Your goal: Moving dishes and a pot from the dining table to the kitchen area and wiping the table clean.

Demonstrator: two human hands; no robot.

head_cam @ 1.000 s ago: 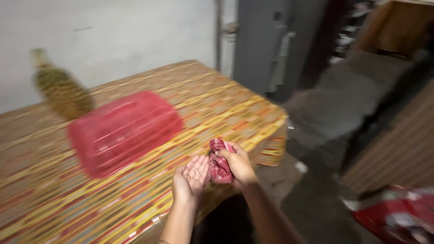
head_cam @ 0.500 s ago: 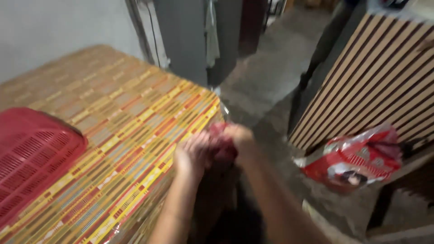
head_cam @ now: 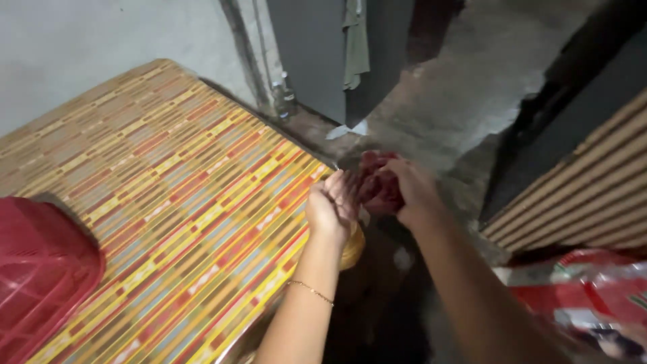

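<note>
Both hands meet just past the near right corner of the tabletop point(head_cam: 168, 195), which wears a striped covering of yellow, red and grey. The right hand point(head_cam: 412, 192) has its grip clenched around a bunched dark red cloth point(head_cam: 379, 189), fingers wrapped over its right side. The left hand point(head_cam: 332, 207) presses against the cloth's left side with its fingers curled; whether its grip actually grasps the cloth cannot be told from this angle. A thin bracelet point(head_cam: 310, 290) circles the left wrist. The cloth is held in the air over the floor, beside the tabletop's edge rather than on it. At the near left, a red perforated plastic basket point(head_cam: 40, 276) lies upside down on the tabletop, well apart from the hands. On the floor at the near right lies a red and white plastic bag point(head_cam: 586, 296).
</note>
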